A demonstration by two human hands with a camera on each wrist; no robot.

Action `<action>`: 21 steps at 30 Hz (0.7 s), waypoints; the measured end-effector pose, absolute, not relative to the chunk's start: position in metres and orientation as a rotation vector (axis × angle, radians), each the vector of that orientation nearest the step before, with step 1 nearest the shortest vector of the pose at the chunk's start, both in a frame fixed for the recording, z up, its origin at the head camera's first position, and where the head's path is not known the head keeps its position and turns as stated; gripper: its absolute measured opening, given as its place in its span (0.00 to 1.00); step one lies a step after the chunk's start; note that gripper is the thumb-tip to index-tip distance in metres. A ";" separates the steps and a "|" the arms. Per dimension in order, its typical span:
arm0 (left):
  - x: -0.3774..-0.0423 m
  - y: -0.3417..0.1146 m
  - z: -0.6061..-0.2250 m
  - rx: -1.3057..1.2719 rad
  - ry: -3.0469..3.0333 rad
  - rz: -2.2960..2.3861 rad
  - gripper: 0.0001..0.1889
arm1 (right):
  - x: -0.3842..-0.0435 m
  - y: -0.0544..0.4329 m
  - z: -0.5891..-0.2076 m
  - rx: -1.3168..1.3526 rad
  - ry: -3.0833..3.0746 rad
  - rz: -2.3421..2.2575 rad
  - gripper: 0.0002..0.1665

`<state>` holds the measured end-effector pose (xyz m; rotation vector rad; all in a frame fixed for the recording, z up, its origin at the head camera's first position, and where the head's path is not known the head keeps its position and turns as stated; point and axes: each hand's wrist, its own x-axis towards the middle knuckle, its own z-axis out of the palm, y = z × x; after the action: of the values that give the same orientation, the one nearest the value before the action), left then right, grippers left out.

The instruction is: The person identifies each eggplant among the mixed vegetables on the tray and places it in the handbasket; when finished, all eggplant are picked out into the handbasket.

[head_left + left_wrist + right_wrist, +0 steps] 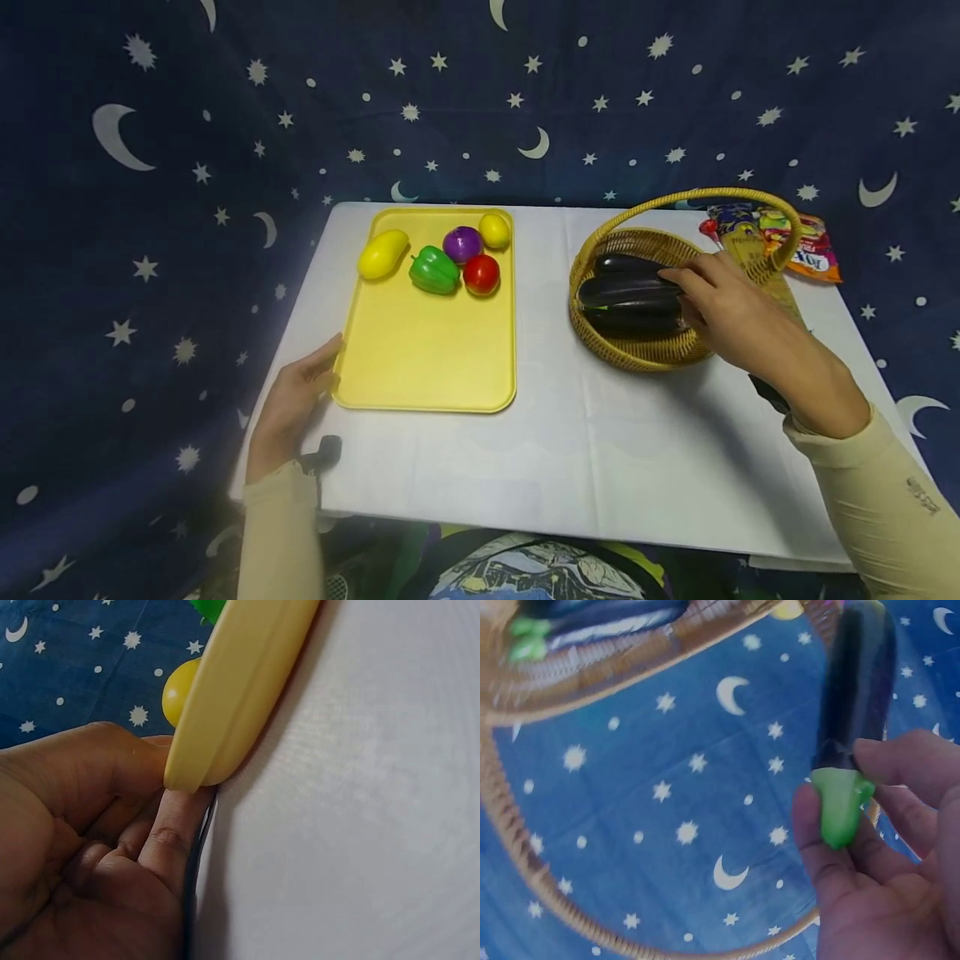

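Note:
My right hand (pixel 723 312) grips an eggplant (pixel 859 682) by its green stem end, thumb on one side and fingers on the other. The held eggplant is over the wicker basket (pixel 648 360), beneath its arched handle. More dark eggplants (pixel 633 323) lie in the basket; one shows its green cap in the right wrist view. On the left, my left hand (pixel 291 400) pinches the yellow tray (pixel 420 358) at its near left edge. A finger (pixel 169 840) lies under the tray's rim in the left wrist view.
On the tray's far half lie a mango (pixel 383 254), a green bell pepper (pixel 435 271), a purple onion-like ball (pixel 462 244), a tomato (pixel 482 275) and a lemon (pixel 494 231). Snack packets (pixel 806 242) lie behind the basket to the right. A starry cloth (pixel 465 100) hangs behind the white table.

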<state>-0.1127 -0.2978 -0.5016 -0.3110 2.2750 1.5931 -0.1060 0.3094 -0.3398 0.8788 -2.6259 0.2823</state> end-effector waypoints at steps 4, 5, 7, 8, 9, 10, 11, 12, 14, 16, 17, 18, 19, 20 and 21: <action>-0.111 -0.302 -0.501 -0.301 2.287 1.597 0.35 | -0.119 0.316 -0.336 0.855 -2.653 0.197 0.28; -0.111 -0.303 -0.502 -0.302 2.283 1.601 0.35 | -0.123 0.317 -0.336 0.851 -2.664 0.179 0.27; -0.110 -0.304 -0.503 -0.303 2.267 1.621 0.35 | -0.132 0.318 -0.339 0.839 -2.698 0.143 0.24; -0.110 -0.304 -0.504 -0.307 2.260 1.628 0.35 | -0.136 0.319 -0.341 0.833 -2.720 0.129 0.24; -0.110 -0.305 -0.505 -0.306 2.256 1.630 0.35 | -0.141 0.319 -0.342 0.823 -2.750 0.112 0.25; -0.110 -0.305 -0.505 -0.301 2.251 1.635 0.35 | -0.145 0.318 -0.344 0.813 -2.779 0.095 0.25; -0.110 -0.305 -0.506 -0.294 2.249 1.640 0.35 | -0.150 0.318 -0.345 0.803 -2.799 0.078 0.26; -0.110 -0.305 -0.506 -0.287 2.248 1.647 0.35 | -0.155 0.318 -0.347 0.799 -2.809 0.065 0.26; -0.110 -0.305 -0.506 -0.275 2.247 1.654 0.35 | -0.166 0.317 -0.350 0.792 -2.819 0.070 0.28; -0.110 -0.304 -0.506 -0.262 2.235 1.667 0.36 | -0.175 0.316 -0.353 0.796 -2.799 0.093 0.25; -0.110 -0.304 -0.506 -0.257 2.231 1.667 0.36 | -0.179 0.316 -0.355 0.796 -2.784 0.110 0.23; -0.110 -0.304 -0.506 -0.258 2.232 1.661 0.36 | -0.183 0.317 -0.357 0.793 -2.776 0.127 0.22; -0.110 -0.304 -0.506 -0.260 2.233 1.654 0.36 | -0.186 0.317 -0.359 0.783 -2.776 0.145 0.21; -0.111 -0.304 -0.505 -0.257 2.242 1.644 0.36 | -0.189 0.317 -0.361 0.771 -2.781 0.156 0.19; -0.111 -0.304 -0.505 -0.258 2.252 1.630 0.36 | -0.192 0.317 -0.362 0.751 -2.798 0.164 0.18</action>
<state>-0.1108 -0.3039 -0.5045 -0.2579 2.2522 1.6299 -0.1916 0.3174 -0.3622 0.7508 -2.7981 0.1635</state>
